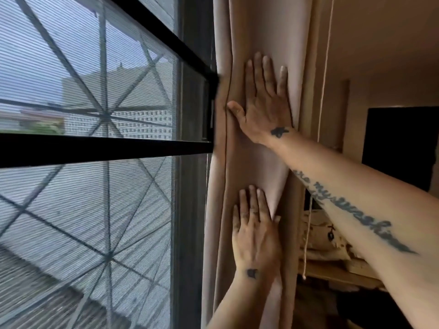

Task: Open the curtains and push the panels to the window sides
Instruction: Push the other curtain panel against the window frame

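A beige curtain panel (240,34) hangs bunched in vertical folds at the right side of the window (95,103). My right hand (263,100) lies flat on the folds high up, fingers spread and pointing upward, thumb on the panel's left hem. My left hand (255,230) rests flat on the same panel lower down, fingers together and pointing up. Neither hand grips the fabric. The window glass to the left is uncovered, with a mesh screen and black bars.
A thin white pull cord (322,103) hangs just right of the curtain, ending in a small knob (304,277). Behind it are a beige wall, a dark screen (401,146), and a wooden shelf (332,269) with cluttered items.
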### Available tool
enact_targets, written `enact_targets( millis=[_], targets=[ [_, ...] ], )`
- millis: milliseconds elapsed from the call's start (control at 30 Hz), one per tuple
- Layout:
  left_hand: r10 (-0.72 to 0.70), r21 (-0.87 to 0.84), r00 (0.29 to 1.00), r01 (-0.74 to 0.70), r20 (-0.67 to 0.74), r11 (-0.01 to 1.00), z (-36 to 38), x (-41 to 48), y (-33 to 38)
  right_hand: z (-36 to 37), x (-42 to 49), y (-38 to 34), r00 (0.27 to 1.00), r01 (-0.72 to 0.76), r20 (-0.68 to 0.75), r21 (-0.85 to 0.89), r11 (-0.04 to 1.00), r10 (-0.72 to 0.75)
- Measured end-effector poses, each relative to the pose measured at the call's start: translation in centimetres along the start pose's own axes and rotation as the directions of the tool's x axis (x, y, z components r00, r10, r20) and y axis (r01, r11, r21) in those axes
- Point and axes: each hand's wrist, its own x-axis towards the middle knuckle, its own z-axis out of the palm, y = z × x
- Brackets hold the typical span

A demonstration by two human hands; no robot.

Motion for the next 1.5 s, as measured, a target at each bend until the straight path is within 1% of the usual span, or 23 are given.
enact_targets(
  millis=[67, 267, 367, 500, 600, 700, 867, 933, 1000, 1067, 1167, 1200, 1300, 1367, 1433, 1500],
  targets=[
    [-0.016, 0.016, 1.000, 0.016, 0.021, 1.000, 1.6, 1.0, 0.2, 1.9, 0.3, 1.0, 1.000, 0.002, 0.006, 0.023, 1.000, -0.002],
    [-0.011, 0.068, 0.997, 0.005, 0.083, 0.998, 5.9, 3.7, 0.5, 7.5, 0.8, 3.8, 0.999, 0.014, 0.032, 0.136, 0.991, -0.019],
    [-0.018, 0.059, 0.993, 0.011, 0.113, 0.998, 7.6, 4.6, 0.6, 9.9, 0.7, 4.6, 0.998, 0.008, 0.061, 0.189, 0.982, -0.020],
    [-0.027, 0.059, 0.992, 0.020, 0.121, 0.998, 8.9, 5.4, 0.4, 11.0, 0.9, 4.7, 0.996, 0.002, 0.092, 0.199, 0.980, -0.021],
    [-0.041, 0.077, 0.991, 0.031, 0.130, 0.997, 8.9, 5.3, 0.2, 11.0, 0.9, 4.5, 0.996, 0.003, 0.084, 0.205, 0.979, -0.021],
    [-0.046, 0.099, 0.989, 0.032, 0.140, 0.995, 8.2, 4.8, 0.1, 10.2, 0.5, 4.1, 0.997, -0.006, 0.081, 0.212, 0.977, -0.012],
    [-0.023, 0.090, 0.990, 0.011, 0.136, 0.996, 6.2, 2.8, 0.0, 7.5, -0.8, 3.1, 0.991, -0.025, 0.131, 0.178, 0.984, 0.001],
    [-0.014, 0.041, 0.995, 0.010, 0.099, 0.999, 5.5, 1.7, -0.1, 6.2, -1.4, 2.5, 0.988, -0.028, 0.153, 0.150, 0.988, 0.005],
    [-0.021, -0.018, 0.995, 0.023, 0.095, 1.000, 4.6, 0.8, -0.3, 4.8, -2.2, 1.7, 0.983, -0.033, 0.182, 0.122, 0.992, 0.011],
    [-0.035, -0.020, 0.998, 0.036, 0.059, 0.999, 3.8, 0.1, -0.9, 3.2, -3.1, 0.7, 0.977, -0.042, 0.214, 0.114, 0.993, 0.016],
    [-0.074, -0.024, 0.981, 0.080, 0.180, 0.997, 1.9, -1.8, -1.4, 0.9, -4.3, -0.6, 0.965, -0.062, 0.262, 0.134, 0.989, 0.025],
    [-0.061, 0.016, 0.981, 0.059, 0.186, 0.998, 1.2, -3.0, -1.6, 0.0, -4.7, -1.0, 0.960, -0.072, 0.278, 0.135, 0.988, 0.032],
    [-0.045, 0.099, 0.961, 0.018, 0.272, 0.995, -0.1, -6.9, -2.8, -2.1, -6.0, -1.4, 0.954, -0.080, 0.297, 0.148, 0.986, 0.032],
    [-0.080, 0.143, 0.944, 0.035, 0.321, 0.989, -1.3, -9.0, -3.9, -3.4, -6.9, -1.4, 0.953, -0.075, 0.302, 0.156, 0.985, 0.025],
    [-0.120, 0.192, 0.941, 0.060, 0.318, 0.980, -2.7, -10.5, -4.6, -4.7, -7.7, -1.5, 0.948, -0.084, 0.317, 0.167, 0.982, 0.027],
    [-0.143, 0.202, 0.929, 0.076, 0.342, 0.976, -5.8, -11.2, -4.7, -6.1, -8.7, -2.0, 0.951, -0.074, 0.308, 0.215, 0.974, 0.004]
  ],
)
